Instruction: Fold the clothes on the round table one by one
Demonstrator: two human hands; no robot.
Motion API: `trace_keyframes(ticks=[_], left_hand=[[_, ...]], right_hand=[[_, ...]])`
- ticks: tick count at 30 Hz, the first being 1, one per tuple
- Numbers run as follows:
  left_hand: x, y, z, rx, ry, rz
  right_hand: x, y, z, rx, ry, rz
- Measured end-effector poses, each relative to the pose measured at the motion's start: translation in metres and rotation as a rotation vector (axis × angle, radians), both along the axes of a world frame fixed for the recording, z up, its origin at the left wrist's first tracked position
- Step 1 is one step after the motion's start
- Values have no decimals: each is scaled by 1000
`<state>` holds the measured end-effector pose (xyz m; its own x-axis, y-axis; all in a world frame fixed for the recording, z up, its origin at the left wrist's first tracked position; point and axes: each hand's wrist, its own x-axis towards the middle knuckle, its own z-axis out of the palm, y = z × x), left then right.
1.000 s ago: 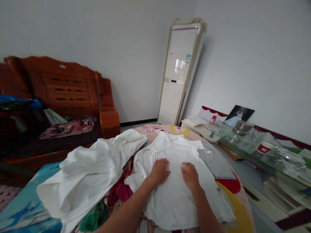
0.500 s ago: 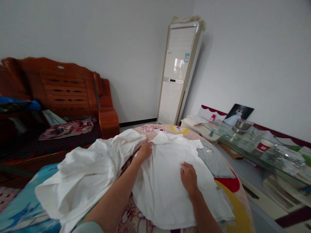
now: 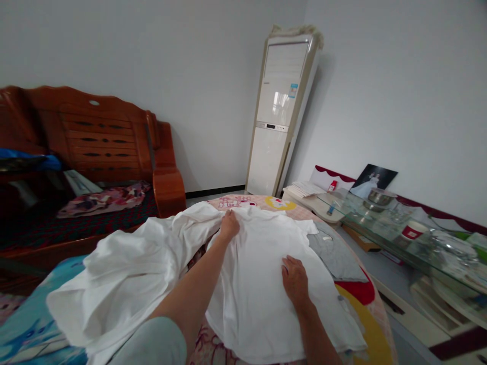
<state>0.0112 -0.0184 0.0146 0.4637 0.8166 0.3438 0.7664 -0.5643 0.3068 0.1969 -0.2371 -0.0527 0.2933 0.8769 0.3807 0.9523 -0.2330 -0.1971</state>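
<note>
A white shirt [image 3: 262, 274] lies spread on a bed with a pink cartoon cover [image 3: 361, 304]. My left hand [image 3: 230, 225] reaches far forward and is closed on the shirt's upper left corner, near the collar. My right hand [image 3: 293, 278] lies flat on the middle of the shirt, fingers stretched out. To the left a heap of crumpled white cloth [image 3: 125, 274] touches my left forearm. A grey garment [image 3: 335, 256] lies flat just right of the white shirt.
A carved wooden sofa [image 3: 114, 142] with patterned cloth on its seat stands at the left. A tall white air conditioner [image 3: 279, 111] is in the corner. A low glass table [image 3: 399, 223] with bowls, a cup and a photo runs along the right wall.
My left hand went from flat on the shirt's middle up to its far left corner and closed on the cloth. My right hand stayed pressed in place.
</note>
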Motion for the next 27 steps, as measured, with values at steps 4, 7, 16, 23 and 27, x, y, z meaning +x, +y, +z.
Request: trace_keyframes(ticks=[4, 7, 16, 23, 27], left_hand=[[-30, -5, 6, -79, 17, 126], [-58, -32, 1, -102, 14, 211], [-96, -82, -10, -280, 134, 321], [-107, -85, 0, -370, 82, 106], [-114, -92, 10, -506, -103, 47]], right_hand=[[1, 0, -2, 41, 16, 16], [2, 0, -2, 69, 40, 35], [5, 0, -6, 109, 76, 35], [6, 1, -8, 161, 101, 65], [9, 1, -7, 197, 148, 80]])
